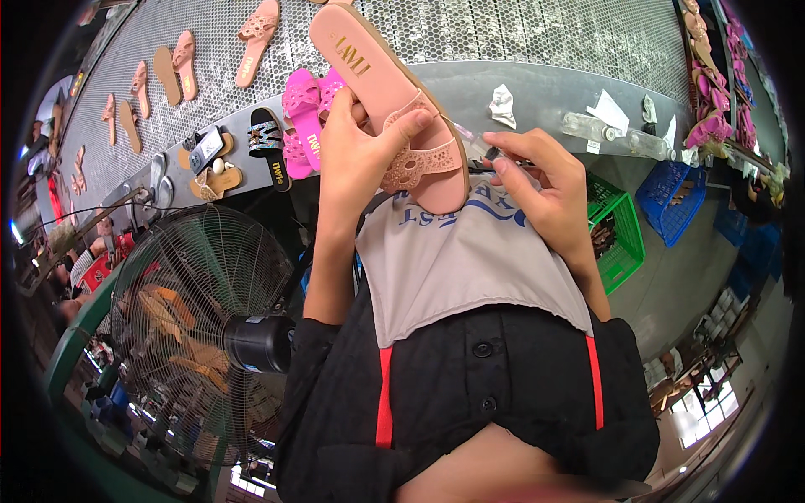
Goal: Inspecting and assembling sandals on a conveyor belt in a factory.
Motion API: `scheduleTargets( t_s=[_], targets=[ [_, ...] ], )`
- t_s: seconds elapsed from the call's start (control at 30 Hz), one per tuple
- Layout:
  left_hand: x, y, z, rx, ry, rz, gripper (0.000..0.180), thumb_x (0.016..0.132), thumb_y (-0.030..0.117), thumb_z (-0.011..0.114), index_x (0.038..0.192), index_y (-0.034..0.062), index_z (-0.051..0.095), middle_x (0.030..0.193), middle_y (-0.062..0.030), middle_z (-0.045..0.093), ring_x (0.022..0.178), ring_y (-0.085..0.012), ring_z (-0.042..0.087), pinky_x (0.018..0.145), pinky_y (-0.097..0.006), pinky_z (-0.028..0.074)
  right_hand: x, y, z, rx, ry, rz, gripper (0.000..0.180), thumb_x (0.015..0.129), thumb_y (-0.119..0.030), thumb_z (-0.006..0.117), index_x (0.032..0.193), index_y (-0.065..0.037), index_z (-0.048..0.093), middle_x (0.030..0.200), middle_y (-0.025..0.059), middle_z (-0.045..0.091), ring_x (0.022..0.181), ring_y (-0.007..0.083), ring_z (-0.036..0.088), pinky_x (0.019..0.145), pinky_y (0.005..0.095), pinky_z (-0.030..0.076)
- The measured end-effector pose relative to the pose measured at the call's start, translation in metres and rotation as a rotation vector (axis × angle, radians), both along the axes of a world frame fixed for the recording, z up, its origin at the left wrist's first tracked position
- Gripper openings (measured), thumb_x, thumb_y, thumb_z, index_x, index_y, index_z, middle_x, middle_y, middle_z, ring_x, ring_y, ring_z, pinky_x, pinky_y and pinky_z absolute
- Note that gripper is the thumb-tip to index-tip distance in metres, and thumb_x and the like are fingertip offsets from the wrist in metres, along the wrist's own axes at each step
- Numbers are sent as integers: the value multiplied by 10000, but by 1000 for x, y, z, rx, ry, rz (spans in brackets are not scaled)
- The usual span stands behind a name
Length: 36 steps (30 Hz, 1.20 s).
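Note:
A pink slide sandal (369,71) with a cut-out strap set with small beads is tilted in front of my chest, heel end up. My left hand (369,138) grips it by the strap side, the thumb lying across the strap and the fingers behind. Just right of the sandal's edge, my right hand (541,180) pinches a thin, clear, syringe-like tool (493,153) with a black part. Its narrow tip points toward the sole's edge; whether it touches cannot be told. Bright pink slides (303,126) lie beside my left hand on the bench.
A perforated metal conveyor (503,29) carries several pink sandals (257,38). Along the grey ledge are a black slide (267,147), crumpled white paper (501,106) and clear bottles (587,127). A large fan (201,327) stands left; green (622,243) and blue crates (671,201) sit right.

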<state>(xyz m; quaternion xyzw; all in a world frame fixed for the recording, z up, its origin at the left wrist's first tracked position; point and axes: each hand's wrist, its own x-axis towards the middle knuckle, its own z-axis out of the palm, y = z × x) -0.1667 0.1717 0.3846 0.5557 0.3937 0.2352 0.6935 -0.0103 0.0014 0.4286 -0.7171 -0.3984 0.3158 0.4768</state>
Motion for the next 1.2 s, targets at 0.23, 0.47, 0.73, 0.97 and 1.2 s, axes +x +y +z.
scheduleTargets(
  t_s=[0.23,0.47,0.73,0.97,1.2],
  targets=[
    [-2,2,8,-32,65,-46,588,846,190,828,1275,-47,504,1121,-165,690,1008,-205,691,847,-314,569,-5,6,14,-20,-216,30,304,837,8,687,1129,-66,732,818,66,616,664,157,583,607,288,474],
    [-3,1,9,49,150,-67,598,850,215,822,1282,-49,503,1122,-169,692,1001,-198,694,833,-312,571,-9,8,14,-9,-503,53,326,793,2,710,1098,-108,742,765,37,567,562,174,570,519,312,467],
    [-1,2,10,83,161,-55,589,817,282,842,1179,-65,532,1080,-185,715,965,-212,716,811,-321,565,-10,7,14,-31,-559,52,334,770,-11,723,1084,-121,743,733,25,529,524,165,540,491,312,445],
    [3,2,7,80,179,-75,593,830,255,835,1223,-61,524,1096,-174,710,981,-202,708,812,-313,570,-7,6,15,-57,-578,50,339,759,-27,723,1076,-144,746,733,13,532,517,158,538,480,313,433],
    [8,1,10,54,175,-93,614,851,233,824,1275,-71,500,1119,-171,693,1006,-194,694,824,-303,575,-1,5,17,-74,-578,62,328,761,-30,720,1069,-141,744,728,17,523,523,162,538,478,318,430]
  ],
)
